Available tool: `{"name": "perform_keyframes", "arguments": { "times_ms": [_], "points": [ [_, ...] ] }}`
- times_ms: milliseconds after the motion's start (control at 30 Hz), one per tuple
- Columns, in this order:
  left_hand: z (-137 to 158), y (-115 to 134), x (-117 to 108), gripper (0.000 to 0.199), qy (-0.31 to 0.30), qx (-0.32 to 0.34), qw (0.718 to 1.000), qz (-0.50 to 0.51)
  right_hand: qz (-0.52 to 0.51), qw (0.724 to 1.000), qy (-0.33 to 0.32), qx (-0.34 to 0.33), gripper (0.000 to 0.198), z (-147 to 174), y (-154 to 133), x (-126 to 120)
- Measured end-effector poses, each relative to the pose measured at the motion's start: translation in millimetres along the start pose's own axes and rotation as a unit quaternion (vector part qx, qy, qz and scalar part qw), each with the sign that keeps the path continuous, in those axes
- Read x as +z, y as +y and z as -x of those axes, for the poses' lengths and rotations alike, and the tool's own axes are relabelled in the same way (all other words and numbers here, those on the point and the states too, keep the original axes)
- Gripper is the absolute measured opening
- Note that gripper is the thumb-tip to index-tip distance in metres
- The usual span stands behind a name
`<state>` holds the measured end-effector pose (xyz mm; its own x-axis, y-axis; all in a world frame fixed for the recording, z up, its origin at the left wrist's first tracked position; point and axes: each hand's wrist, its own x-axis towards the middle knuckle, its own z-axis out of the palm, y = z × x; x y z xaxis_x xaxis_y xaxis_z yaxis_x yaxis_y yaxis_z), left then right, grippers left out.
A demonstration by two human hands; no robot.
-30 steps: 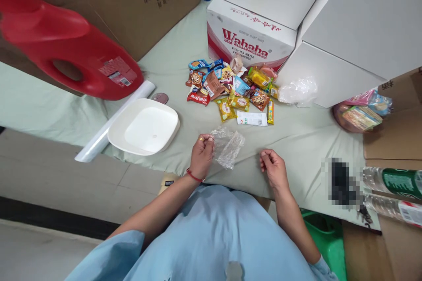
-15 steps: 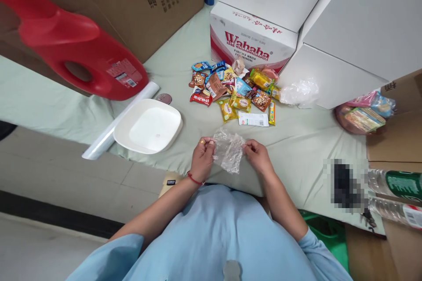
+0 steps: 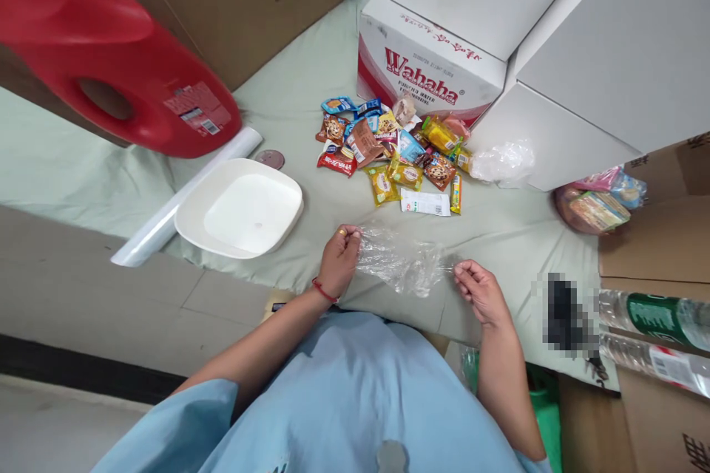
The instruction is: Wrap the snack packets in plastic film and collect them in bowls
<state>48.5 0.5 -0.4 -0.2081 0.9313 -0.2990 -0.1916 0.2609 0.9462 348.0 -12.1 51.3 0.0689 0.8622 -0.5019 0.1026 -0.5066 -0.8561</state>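
Observation:
A thin, crinkled sheet of clear plastic film (image 3: pixel 400 260) stretches between my two hands, just over the front of the table. My left hand (image 3: pixel 339 259), with a ring and a red bracelet, pinches its left end. At the right end, the fingertips of my right hand (image 3: pixel 481 290) are closed on a drawn-out corner. Beyond the film lies a pile of wrapped snacks (image 3: pixel 388 144) in brown, blue, red and yellow packets. A white packet (image 3: pixel 425 202) is the one nearest the film. To the left stands a white plastic basin (image 3: pixel 238 211).
A large red jug (image 3: pixel 149 81) and a white roll (image 3: pixel 183 199) are at the left. Behind the snacks stands a Wahaba-style water carton (image 3: pixel 427 63). White crumpled plastic (image 3: pixel 502 161), a snack bowl (image 3: pixel 577 211) and two bottles (image 3: pixel 660 318) are on the right.
My right hand has moved right, away from my left hand, pulling the film wider. My left hand keeps its pinch. The view has shifted slightly.

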Motion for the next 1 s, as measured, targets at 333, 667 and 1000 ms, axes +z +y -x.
{"name": "perform_keyframes", "arguments": {
  "times_ms": [333,667,1000],
  "points": [
    [-1,-2,-18,0.026,0.053,0.029,0.998,-0.019,0.136,0.989,-0.011,-0.062,0.049,-4,-13,-47],
    [4,-4,-13,0.029,-0.004,0.032,0.999,-0.036,0.151,0.980,0.104,-0.080,0.053,-3,9,-70],
    [20,5,-9,0.023,-0.035,0.083,0.990,-0.111,0.221,0.945,0.066,-0.232,0.042,-13,-31,25]
  ]
}}
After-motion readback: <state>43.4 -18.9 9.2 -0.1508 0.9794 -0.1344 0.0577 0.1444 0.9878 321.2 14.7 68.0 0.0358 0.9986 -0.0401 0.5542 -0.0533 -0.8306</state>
